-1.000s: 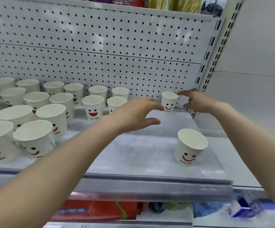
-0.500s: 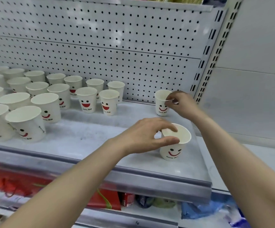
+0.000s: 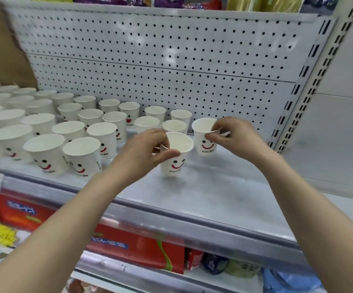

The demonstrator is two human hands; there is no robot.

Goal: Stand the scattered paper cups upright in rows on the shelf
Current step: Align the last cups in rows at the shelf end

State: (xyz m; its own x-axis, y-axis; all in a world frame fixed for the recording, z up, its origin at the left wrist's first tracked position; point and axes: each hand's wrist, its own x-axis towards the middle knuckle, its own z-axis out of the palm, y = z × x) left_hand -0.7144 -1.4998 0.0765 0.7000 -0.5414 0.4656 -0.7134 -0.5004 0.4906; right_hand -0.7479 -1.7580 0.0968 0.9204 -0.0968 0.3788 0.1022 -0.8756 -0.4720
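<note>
Dozens of cups [image 3: 101, 136] stand upright in rows across the left and middle of the shelf [image 3: 224, 193], mouths up, many showing a red smile on the near side. Just right of the front rows, the left hand [image 3: 143, 151] pinches the rim of the near cup [image 3: 176, 159], thumb on the outside wall and fingers curled over the lip. That cup is upright with its smile facing out; its base is blurred, so I cannot tell whether it touches the shelf. Right beside it and a little further back is the far cup [image 3: 204, 136], also upright, close to the last cups of the back rows. The right hand [image 3: 234, 136] grips its rim from the right, between thumb and fingertips. Behind everything runs a grey pegboard [image 3: 171, 60], with a slotted post [image 3: 293, 115] at the right end. Red packets [image 3: 141, 248] lie on the level below.
</note>
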